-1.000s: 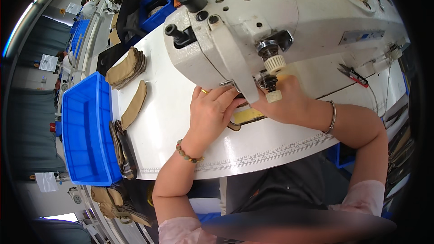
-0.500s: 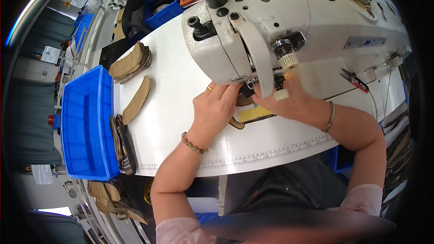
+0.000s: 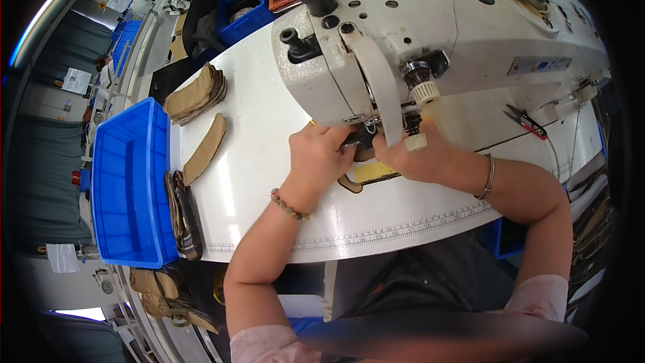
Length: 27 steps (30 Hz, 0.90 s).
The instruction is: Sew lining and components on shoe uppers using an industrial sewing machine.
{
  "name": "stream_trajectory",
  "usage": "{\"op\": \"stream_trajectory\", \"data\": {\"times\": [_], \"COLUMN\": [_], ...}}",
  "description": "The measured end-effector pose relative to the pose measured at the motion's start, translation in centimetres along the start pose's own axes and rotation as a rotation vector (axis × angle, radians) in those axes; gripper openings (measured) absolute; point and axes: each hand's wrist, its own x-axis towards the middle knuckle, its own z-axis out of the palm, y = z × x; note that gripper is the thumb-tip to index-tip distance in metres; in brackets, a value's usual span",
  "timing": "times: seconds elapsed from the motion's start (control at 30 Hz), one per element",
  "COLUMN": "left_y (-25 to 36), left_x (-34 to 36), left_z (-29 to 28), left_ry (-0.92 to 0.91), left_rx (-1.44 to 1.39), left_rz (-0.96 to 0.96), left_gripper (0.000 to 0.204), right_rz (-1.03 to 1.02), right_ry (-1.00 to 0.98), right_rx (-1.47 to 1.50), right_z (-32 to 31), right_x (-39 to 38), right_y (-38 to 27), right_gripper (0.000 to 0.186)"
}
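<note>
A white sewing machine (image 3: 376,40) stands over the table, its needle area between my two hands. My left hand (image 3: 319,156) is curled beside the presser foot, thumb and fingers closed at a brown fabric piece (image 3: 351,185) whose edge shows below. A small dark, ridged thing shows by the left fingertips; its kind is unclear. Right of the needle, my right hand (image 3: 418,156) bends round the same work, with fingers partly behind the machine's white lever. A yellow plate (image 3: 373,172) lies in the table below the right fingers. Most of the fabric under the foot is hidden.
Left on the white table (image 3: 255,208) are a stack of brown fabric pieces (image 3: 195,96) and one curved piece (image 3: 205,149). A blue bin (image 3: 131,185) adjoins the left edge. Red-handled thread snips (image 3: 527,122) lie right. A printed ruler runs along the front edge.
My left hand has curled in more, its fingers drawn back and bent near the presser foot. The dark ridged thing now shows by its fingertips. My right hand has shifted slightly left.
</note>
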Motion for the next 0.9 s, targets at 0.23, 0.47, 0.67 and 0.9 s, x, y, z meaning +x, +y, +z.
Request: {"op": "stream_trajectory", "data": {"times": [0.23, 0.47, 0.67, 0.9], "left_y": [-1.4, 0.4, 2.0, 1.6], "left_x": [0.7, 1.5, 1.8, 0.9], "left_z": [-2.2, -4.6, -5.5, -2.7], "left_ry": [-0.289, -0.395, -0.398, -0.343], "left_rx": [-0.254, 0.067, -0.259, -0.156], "left_rz": [-0.143, -0.058, -0.127, -0.073], "left_gripper": [0.035, 0.033, 0.026, 0.030], "right_rz": [-0.038, -0.060, -0.082, -0.140], "right_ry": [0.113, 0.137, 0.091, 0.086], "right_rx": [0.008, -0.025, -0.033, 0.023], "right_z": [-0.6, -0.4, -1.0, -1.0], "right_x": [0.7, 0.6, 0.4, 0.1], "right_y": [0.2, 0.1, 0.1, 0.2], "right_gripper": [0.014, 0.014, 0.017, 0.014]}}
